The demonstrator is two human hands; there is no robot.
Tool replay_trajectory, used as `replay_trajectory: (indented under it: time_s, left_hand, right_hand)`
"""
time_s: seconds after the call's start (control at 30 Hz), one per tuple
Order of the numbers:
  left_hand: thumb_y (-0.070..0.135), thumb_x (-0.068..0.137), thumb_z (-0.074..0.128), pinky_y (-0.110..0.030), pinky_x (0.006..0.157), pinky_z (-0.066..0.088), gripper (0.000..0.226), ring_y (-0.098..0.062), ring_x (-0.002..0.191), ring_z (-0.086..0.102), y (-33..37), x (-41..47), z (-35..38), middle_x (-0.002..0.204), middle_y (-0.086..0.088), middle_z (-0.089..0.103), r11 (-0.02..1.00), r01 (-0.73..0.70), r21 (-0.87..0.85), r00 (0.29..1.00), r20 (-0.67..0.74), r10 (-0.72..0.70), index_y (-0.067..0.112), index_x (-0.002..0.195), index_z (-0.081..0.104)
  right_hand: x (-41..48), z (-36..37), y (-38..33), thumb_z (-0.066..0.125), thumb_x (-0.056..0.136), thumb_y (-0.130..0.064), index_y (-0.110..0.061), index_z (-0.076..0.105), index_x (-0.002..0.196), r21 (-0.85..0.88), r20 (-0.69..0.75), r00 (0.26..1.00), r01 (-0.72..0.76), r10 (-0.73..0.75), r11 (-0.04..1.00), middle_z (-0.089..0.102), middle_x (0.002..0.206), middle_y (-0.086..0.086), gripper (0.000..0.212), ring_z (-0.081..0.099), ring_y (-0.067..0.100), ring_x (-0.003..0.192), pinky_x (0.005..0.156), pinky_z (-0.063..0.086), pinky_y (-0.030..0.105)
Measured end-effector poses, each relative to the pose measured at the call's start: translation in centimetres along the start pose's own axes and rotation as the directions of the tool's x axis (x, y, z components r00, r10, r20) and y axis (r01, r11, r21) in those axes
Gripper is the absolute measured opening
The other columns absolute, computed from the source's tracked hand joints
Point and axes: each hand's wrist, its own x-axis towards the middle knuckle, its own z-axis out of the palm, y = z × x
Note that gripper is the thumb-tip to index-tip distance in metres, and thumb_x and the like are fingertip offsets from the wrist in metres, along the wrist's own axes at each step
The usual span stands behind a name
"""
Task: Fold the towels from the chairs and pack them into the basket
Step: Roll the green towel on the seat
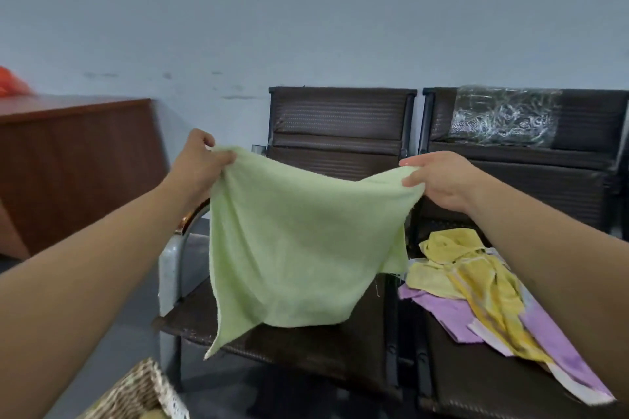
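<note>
Hands pinch the top corners of a pale green terry towel (299,248), left hand (200,163) and right hand (439,180) level, top edge stretched left-right, cloth hanging over the dark woven chair seat (306,350), wicker basket (136,395) near-left.

Waiting room: linked chairs (340,153), wooden desk (75,160).

No legible txt, labels, brands or nos. anywhere in view. Pale green terry towel (299,248), dark brown woven chairs (340,119), woven wicker basket (136,391), clear plastic wrap (503,116) on rt chair back: no readable marks.
</note>
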Motion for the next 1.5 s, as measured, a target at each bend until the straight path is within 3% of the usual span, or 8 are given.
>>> replay_trajectory:
  time_s: [0.17, 0.4, 0.53, 0.67, 0.77, 0.97, 1.2, 1.5]
  left_hand:
    - [0.020, 0.069, 0.073, -0.048, 0.100, 0.052, 0.047, -0.032, 0.104, 0.066, 0.8, 0.7, -1.6, 0.111, -0.011, 0.066, 0.996, -0.055, 0.073, 0.988, 0.151, 0.044, 0.053, 0.101, 0.066]
    - [0.006, 0.087, 0.063, -0.039, 0.098, 0.053, 0.030, -0.020, 0.104, 0.067, -0.4, 0.8, -1.7, 0.111, -0.003, 0.071, 0.982, -0.097, 0.161, 0.982, 0.176, 0.068, 0.033, 0.098, 0.071]
    - [0.013, 0.086, 0.068, -0.044, 0.093, 0.056, 0.019, -0.022, 0.091, 0.070, -2.4, 1.3, -1.5, 0.093, -0.002, 0.074, 0.927, -0.146, 0.346, 0.979, 0.186, 0.085, 0.028, 0.095, 0.075]
    - [0.012, 0.081, 0.073, -0.042, 0.082, 0.061, 0.012, -0.023, 0.074, 0.073, -4.3, 2.3, -0.9, 0.079, -0.002, 0.073, 0.894, -0.111, 0.433, 0.990, 0.126, 0.061, 0.024, 0.084, 0.076]
    - [0.014, 0.081, 0.073, -0.041, 0.082, 0.060, 0.009, -0.025, 0.074, 0.072, -5.8, 3.4, 0.0, 0.082, -0.007, 0.074, 0.870, -0.076, 0.486, 0.993, 0.116, 0.022, 0.018, 0.088, 0.077]
    - [0.013, 0.088, 0.060, -0.040, 0.088, 0.059, 0.020, -0.027, 0.083, 0.072, -7.4, 6.8, 1.7, 0.091, -0.008, 0.075, 0.910, -0.016, 0.414, 0.999, -0.020, 0.027, 0.016, 0.097, 0.078]
    - [0.017, 0.092, 0.062, -0.007, 0.060, 0.045, 0.019, 0.005, 0.056, 0.059, -4.3, 9.3, 1.5, 0.078, -0.002, 0.070, 0.962, -0.197, 0.190, 0.916, -0.315, 0.250, 0.018, 0.107, 0.073]
    - [0.012, 0.084, 0.072, -0.037, 0.081, 0.056, 0.012, -0.019, 0.074, 0.063, -7.3, 3.0, -0.3, 0.081, -0.007, 0.070, 0.995, -0.007, 0.097, 0.999, -0.041, 0.011, 0.021, 0.091, 0.074]
  right_hand:
    - [-0.5, -0.2, -1.6, 0.064, 0.095, -0.008, -0.006, 0.068, 0.098, -0.292, -0.151, 0.978, 0.094, -0.143, 0.952, 0.068, 0.100, 0.016, 0.006, 0.066, 0.032, 0.100, 0.089, 0.056, 0.046]
    - [0.5, 0.6, -0.2, 0.068, 0.094, -0.010, -0.014, 0.062, 0.101, 0.336, -0.149, 0.982, -0.063, 0.119, 0.940, 0.065, 0.086, 0.007, 0.010, 0.065, 0.017, 0.063, 0.051, 0.057, 0.031]
    - [1.9, 1.4, 1.8, 0.066, 0.095, -0.016, -0.004, 0.066, 0.103, 0.452, 0.057, 0.974, -0.220, 0.219, 0.865, 0.069, 0.099, 0.007, 0.013, 0.070, 0.018, 0.083, 0.067, 0.057, 0.033]
    - [3.8, 1.7, 3.4, 0.068, 0.087, 0.005, 0.003, 0.069, 0.113, -0.189, 0.199, 0.972, -0.086, 0.124, 0.978, 0.074, 0.102, 0.016, 0.026, 0.071, 0.030, 0.096, 0.082, 0.057, 0.039]
    - [6.0, 3.0, 4.2, 0.078, 0.085, -0.012, -0.009, 0.074, 0.099, -0.634, 0.096, 0.995, 0.082, -0.026, 0.769, 0.072, 0.092, 0.007, 0.014, 0.067, 0.022, 0.087, 0.073, 0.052, 0.031]
    - [11.3, 5.4, 4.1, 0.063, 0.096, -0.014, -0.017, 0.071, 0.096, -0.675, 0.017, 0.945, 0.251, -0.326, 0.694, 0.067, 0.095, 0.003, 0.009, 0.063, 0.022, 0.091, 0.077, 0.046, 0.030]
    - [13.3, 5.9, -1.5, 0.063, 0.092, -0.001, -0.022, 0.065, 0.091, -0.217, -0.243, 0.874, 0.374, -0.421, 0.902, 0.067, 0.107, 0.004, 0.021, 0.065, 0.021, 0.098, 0.085, 0.055, 0.036]
    - [7.6, 4.6, 3.7, 0.063, 0.090, 0.001, -0.021, 0.070, 0.089, 0.084, -0.240, 0.951, 0.222, -0.196, 0.971, 0.064, 0.098, 0.001, 0.022, 0.065, 0.030, 0.099, 0.086, 0.057, 0.046]
